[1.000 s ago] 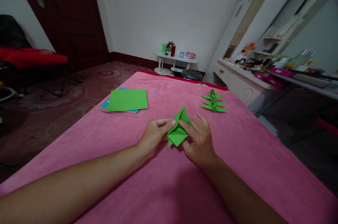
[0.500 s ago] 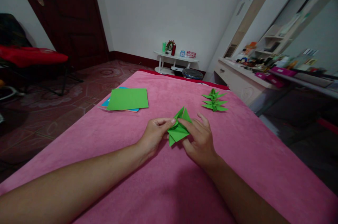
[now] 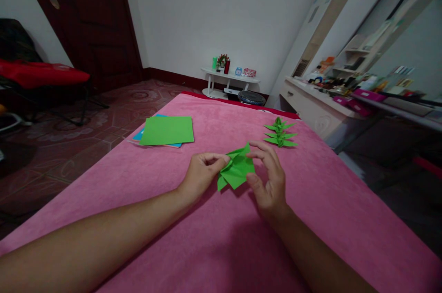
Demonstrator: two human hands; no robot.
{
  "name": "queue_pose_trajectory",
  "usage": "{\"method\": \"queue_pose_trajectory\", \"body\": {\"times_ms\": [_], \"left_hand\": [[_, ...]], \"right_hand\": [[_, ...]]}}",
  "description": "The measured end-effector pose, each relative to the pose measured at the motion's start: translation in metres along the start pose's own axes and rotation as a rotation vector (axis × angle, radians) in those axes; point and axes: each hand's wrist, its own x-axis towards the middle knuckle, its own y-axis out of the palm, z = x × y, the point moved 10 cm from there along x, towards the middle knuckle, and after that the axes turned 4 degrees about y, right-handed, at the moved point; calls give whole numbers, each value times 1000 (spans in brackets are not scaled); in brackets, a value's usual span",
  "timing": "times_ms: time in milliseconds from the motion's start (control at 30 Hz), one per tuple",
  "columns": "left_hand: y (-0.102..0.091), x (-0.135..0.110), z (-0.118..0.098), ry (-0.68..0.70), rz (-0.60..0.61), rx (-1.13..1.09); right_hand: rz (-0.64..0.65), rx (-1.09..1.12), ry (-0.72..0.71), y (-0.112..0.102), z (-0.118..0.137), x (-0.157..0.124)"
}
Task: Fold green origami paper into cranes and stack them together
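Note:
A partly folded piece of green origami paper (image 3: 239, 168) is held just above the pink cover, its flaps standing apart. My left hand (image 3: 203, 171) pinches its left side between thumb and fingers. Around the right edge curve the fingers and thumb of my right hand (image 3: 271, 178), spread but touching the paper. Beyond my right hand, several finished green folded-paper pieces with pointed tips (image 3: 280, 134) lie in a row. To the far left rests a stack of square sheets, a green sheet (image 3: 167, 130) on top and a blue sheet (image 3: 138, 136) showing beneath.
The pink cover (image 3: 155, 247) spreads under everything. Behind it, a small white shelf (image 3: 230, 73) stands by the wall with a red flask and flowers. A cluttered dresser (image 3: 319, 104) is at right, a chair with red cloth (image 3: 44, 74) at left.
My right hand has opened outward and shifted slightly right. The green paper has turned and its right side is now spread wider. My left hand keeps its pinch.

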Motion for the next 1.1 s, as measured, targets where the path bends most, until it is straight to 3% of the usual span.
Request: {"method": "queue_pose_trajectory", "body": {"times_ms": [100,267,600,1100], "left_hand": [[1,0,-10,69,20,140],[7,-4,-19,124,49,243],[16,-10,-25,172,113,304],[18,-11,-20,85,106,275]], "right_hand": [[-88,163,241,-4,-18,4],[1,214,496,16,-39,-1],[27,302,561,16,-36,1],[8,455,638,17,-46,-3]]}}
